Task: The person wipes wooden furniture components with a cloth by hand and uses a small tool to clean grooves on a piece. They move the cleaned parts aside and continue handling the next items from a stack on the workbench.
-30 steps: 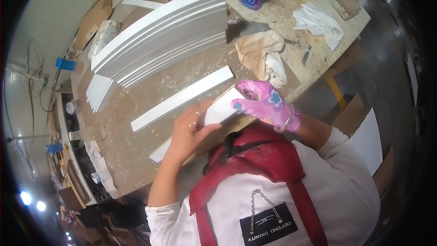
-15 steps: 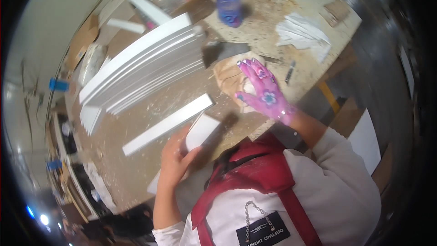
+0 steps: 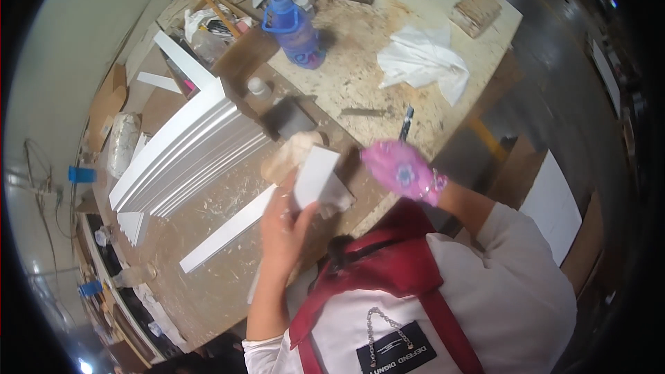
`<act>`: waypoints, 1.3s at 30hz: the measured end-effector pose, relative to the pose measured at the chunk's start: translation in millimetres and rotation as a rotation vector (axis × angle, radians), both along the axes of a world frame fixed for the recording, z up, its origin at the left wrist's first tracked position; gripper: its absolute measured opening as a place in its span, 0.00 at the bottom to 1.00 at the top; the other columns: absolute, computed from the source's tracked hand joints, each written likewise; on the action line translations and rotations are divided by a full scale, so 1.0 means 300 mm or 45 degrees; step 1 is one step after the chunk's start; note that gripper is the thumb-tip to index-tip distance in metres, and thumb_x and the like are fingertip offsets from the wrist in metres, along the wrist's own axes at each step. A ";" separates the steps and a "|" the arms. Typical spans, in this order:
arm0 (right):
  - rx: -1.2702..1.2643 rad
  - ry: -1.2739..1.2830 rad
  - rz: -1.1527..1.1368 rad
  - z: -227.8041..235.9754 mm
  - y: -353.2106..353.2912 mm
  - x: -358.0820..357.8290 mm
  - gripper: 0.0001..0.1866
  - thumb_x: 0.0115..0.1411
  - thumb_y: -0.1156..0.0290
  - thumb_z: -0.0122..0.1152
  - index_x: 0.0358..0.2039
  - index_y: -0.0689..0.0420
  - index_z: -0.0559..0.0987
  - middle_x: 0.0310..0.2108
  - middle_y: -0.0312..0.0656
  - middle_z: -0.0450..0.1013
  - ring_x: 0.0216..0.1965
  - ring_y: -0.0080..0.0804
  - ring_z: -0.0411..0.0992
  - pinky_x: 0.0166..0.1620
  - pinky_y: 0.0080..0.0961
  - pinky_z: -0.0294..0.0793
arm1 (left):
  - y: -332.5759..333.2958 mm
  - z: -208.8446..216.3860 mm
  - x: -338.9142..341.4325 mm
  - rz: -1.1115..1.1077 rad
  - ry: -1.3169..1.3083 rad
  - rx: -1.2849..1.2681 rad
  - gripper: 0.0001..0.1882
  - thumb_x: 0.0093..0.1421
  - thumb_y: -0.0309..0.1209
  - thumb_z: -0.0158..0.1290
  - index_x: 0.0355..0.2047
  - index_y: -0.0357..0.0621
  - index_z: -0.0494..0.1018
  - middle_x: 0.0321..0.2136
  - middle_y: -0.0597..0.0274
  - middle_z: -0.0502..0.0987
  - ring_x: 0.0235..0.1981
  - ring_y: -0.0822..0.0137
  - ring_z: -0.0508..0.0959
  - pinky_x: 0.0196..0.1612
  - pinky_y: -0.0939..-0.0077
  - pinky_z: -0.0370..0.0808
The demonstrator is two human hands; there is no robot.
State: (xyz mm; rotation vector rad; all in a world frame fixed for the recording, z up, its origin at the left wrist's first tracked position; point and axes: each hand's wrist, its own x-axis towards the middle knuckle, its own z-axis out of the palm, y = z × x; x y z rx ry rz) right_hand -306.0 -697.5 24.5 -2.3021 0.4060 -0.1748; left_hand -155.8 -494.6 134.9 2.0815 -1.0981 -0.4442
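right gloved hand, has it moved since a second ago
Yes: judged against the small dark tool lying on the table, the right gloved hand has moved rightward, closer to it.

The table is brown on the nearer left side and pale, with stains, toward the right. On the brown part lie a stack of white strips, a single white strip and a beige cloth. On the pale part there are a blue bottle, a white cloth and a brown block.
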 end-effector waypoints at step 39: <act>0.039 0.081 0.699 -0.041 -0.489 0.125 0.15 0.53 0.64 0.60 0.42 0.52 0.78 0.38 0.41 0.76 0.43 0.41 0.73 0.46 0.38 0.69 | -0.526 -0.296 -0.188 0.067 -0.082 -0.055 0.17 0.50 0.23 0.61 0.42 0.45 0.76 0.40 0.53 0.74 0.40 0.50 0.75 0.43 0.61 0.72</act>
